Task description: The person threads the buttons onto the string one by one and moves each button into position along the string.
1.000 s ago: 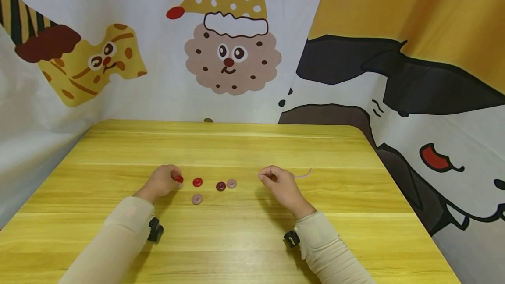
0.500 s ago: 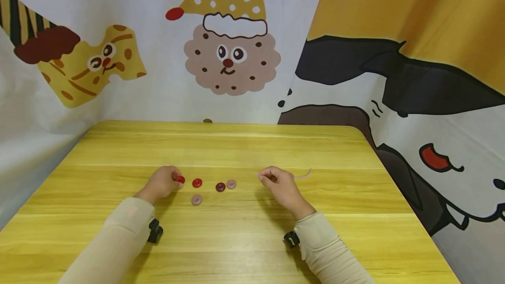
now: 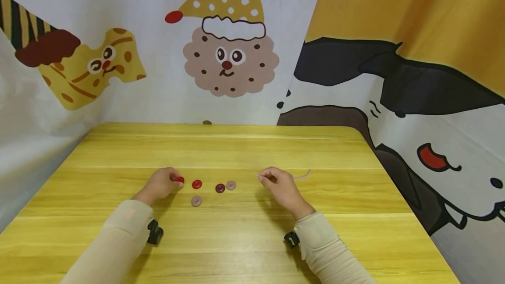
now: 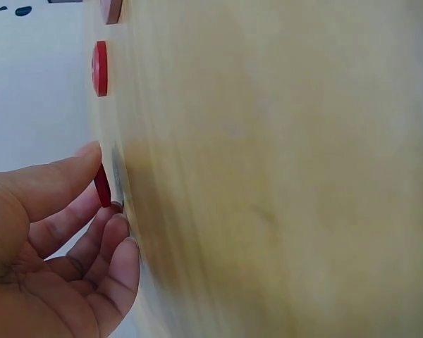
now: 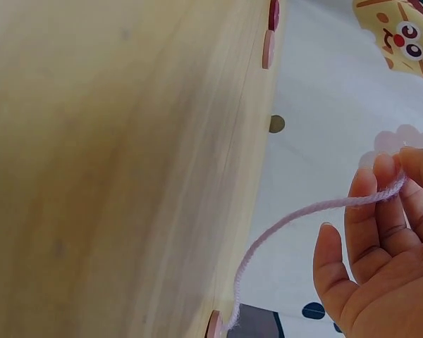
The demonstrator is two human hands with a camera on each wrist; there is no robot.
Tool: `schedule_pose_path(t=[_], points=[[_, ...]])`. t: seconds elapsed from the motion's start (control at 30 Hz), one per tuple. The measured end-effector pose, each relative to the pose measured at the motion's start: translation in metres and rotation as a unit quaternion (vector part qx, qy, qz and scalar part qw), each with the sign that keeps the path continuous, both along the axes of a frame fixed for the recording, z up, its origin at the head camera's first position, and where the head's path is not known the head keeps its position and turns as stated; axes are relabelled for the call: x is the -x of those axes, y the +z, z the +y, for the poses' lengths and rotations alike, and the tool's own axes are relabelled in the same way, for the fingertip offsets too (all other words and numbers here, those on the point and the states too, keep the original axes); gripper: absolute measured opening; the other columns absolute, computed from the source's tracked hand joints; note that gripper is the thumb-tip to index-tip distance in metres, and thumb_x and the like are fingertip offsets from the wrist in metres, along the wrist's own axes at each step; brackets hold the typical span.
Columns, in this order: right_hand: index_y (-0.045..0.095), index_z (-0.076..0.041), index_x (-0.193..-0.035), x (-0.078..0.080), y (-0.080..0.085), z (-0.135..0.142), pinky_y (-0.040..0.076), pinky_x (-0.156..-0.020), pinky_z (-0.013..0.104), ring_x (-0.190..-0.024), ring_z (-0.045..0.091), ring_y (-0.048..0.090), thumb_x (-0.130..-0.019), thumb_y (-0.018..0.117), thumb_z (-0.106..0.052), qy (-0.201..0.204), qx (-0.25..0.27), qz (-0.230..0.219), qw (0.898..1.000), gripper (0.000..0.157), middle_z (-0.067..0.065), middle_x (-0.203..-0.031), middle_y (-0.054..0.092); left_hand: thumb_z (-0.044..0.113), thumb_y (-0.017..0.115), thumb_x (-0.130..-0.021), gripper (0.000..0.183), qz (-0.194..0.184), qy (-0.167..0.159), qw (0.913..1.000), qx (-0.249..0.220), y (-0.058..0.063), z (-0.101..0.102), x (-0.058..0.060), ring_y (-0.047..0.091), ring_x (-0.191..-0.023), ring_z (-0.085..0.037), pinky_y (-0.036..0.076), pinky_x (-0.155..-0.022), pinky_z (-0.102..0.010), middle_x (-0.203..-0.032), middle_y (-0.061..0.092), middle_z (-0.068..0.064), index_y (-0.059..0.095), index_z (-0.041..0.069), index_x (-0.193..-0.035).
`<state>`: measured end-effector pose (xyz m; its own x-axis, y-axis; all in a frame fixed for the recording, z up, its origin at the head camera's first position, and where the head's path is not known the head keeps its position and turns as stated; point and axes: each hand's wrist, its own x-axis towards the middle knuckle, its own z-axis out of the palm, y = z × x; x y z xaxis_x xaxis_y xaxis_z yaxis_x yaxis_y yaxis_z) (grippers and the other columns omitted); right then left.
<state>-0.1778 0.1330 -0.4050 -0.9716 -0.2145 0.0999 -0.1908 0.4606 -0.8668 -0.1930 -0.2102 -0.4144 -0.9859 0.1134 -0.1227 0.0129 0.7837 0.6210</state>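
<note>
My left hand (image 3: 159,183) pinches a red button (image 4: 103,186) between thumb and fingers, close to the tabletop. Just right of it lies another red button (image 3: 197,184), with a dusty-pink button (image 3: 196,201) nearer the front. A dark maroon button (image 3: 220,188) and a second dusty-pink one (image 3: 230,185) lie side by side between my hands. My right hand (image 3: 282,187) pinches a lilac yarn (image 5: 296,213) near one end, above the table. The yarn hangs down in the right wrist view, beside a pinkish disc (image 5: 213,325) partly cut off by the frame.
The wooden table (image 3: 236,244) extends under both hands, its far edge against a printed cartoon curtain (image 3: 138,100). The yarn's tail (image 3: 303,176) emerges right of my right hand. A black device (image 3: 155,232) is strapped at my left wrist, another (image 3: 291,239) at the right.
The head view has tilted slightly, so the scene sits a little lower. Both hands keep their places and their pinches on the red button and the yarn.
</note>
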Motion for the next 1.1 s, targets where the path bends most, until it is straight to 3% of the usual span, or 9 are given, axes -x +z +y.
schedule_pose_path(t=[0.4,0.73,1.1], points=[[0.068,-0.004,-0.103,0.002,0.000,0.000,0.044,-0.066,0.030,-0.076,0.017,0.051,-0.096,0.061,-0.017,0.001,0.007,-0.017,1.000,0.016,0.015,-0.095,0.065,0.009,0.063,-0.093,0.021,0.003,0.024,0.9991,-0.034,0.001,0.005,0.000,0.053,-0.085,-0.027,0.045,-0.071,-0.036,-0.097,0.060,-0.018,0.059,-0.007,-0.106],[0.067,-0.003,-0.103,0.002,0.002,0.001,0.042,-0.063,0.029,-0.073,0.017,0.049,-0.097,0.061,-0.018,0.001,0.009,-0.016,1.000,0.017,0.016,-0.094,0.064,0.007,0.064,-0.091,0.024,0.059,0.021,0.9954,-0.072,0.007,0.021,0.000,0.056,-0.087,-0.029,0.048,-0.073,-0.039,-0.099,0.063,-0.019,0.059,-0.008,-0.110],[0.068,-0.005,-0.102,0.003,0.000,-0.003,0.040,-0.061,0.029,-0.071,0.016,0.047,-0.095,0.061,-0.015,-0.011,0.018,-0.010,1.000,0.014,0.009,-0.089,0.063,0.011,0.063,-0.094,0.034,0.051,0.036,0.9940,-0.090,0.011,0.043,0.000,0.055,-0.095,-0.030,0.049,-0.071,-0.035,-0.110,0.059,-0.020,0.056,-0.006,-0.123]])
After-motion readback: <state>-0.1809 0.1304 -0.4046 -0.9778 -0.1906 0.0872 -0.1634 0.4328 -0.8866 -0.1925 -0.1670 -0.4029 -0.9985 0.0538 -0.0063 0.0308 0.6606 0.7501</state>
